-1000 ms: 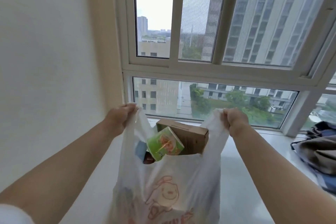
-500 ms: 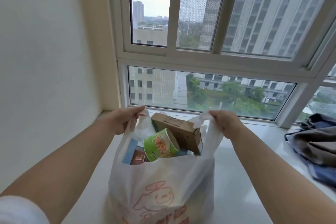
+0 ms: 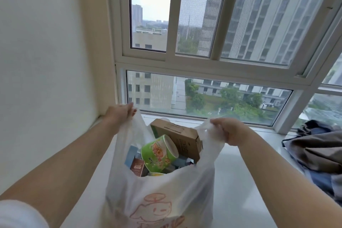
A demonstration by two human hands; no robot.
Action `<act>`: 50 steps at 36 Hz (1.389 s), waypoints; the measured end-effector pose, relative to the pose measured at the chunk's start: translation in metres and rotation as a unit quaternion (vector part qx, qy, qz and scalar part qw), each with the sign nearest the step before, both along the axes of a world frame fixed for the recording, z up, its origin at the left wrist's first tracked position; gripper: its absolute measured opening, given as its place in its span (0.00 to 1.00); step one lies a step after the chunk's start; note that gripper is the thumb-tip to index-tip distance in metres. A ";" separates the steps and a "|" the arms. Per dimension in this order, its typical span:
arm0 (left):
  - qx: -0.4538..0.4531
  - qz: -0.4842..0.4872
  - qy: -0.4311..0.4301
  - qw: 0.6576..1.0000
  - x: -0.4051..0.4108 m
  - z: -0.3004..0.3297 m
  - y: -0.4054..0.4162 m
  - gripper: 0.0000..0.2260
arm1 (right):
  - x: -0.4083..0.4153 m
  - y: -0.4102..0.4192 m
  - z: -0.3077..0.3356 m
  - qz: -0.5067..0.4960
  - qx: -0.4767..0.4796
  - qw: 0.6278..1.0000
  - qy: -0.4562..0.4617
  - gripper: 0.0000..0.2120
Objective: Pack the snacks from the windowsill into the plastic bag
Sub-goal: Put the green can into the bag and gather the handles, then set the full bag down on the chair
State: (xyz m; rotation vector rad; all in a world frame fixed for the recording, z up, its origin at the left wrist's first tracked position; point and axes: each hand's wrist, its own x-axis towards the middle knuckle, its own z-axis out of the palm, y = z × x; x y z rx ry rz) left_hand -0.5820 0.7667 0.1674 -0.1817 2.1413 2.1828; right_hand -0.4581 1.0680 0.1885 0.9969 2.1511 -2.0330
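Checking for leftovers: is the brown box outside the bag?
No, the brown box stands inside the bag, its top poking out.

There is a single view, from a camera worn on the person's head. It looks forward and slightly down along both outstretched forearms, close over the plastic bag (image 3: pixel 161 189) held up between the left hand (image 3: pixel 120 113) and the right hand (image 3: pixel 228 130). It faces the window (image 3: pixel 212 68) squarely, with the wall (image 3: pixel 46 61) along the left edge and the windowsill (image 3: pixel 236 181) running below. The wide-angle lens bends the window frames outward toward the picture's edges. No second view overlaps it.
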 end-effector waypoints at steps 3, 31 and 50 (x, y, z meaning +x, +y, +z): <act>-0.036 -0.050 0.005 0.998 0.007 0.002 0.001 0.12 | 0.007 -0.005 0.006 0.142 0.033 0.987 -0.073 0.20; -0.003 0.273 0.145 0.951 0.130 0.038 -0.069 0.17 | 0.061 -0.043 0.039 -0.063 0.131 0.947 0.286 0.10; -0.036 0.390 0.258 0.883 0.271 0.085 -0.141 0.17 | 0.088 -0.167 0.091 0.258 0.081 0.902 0.336 0.08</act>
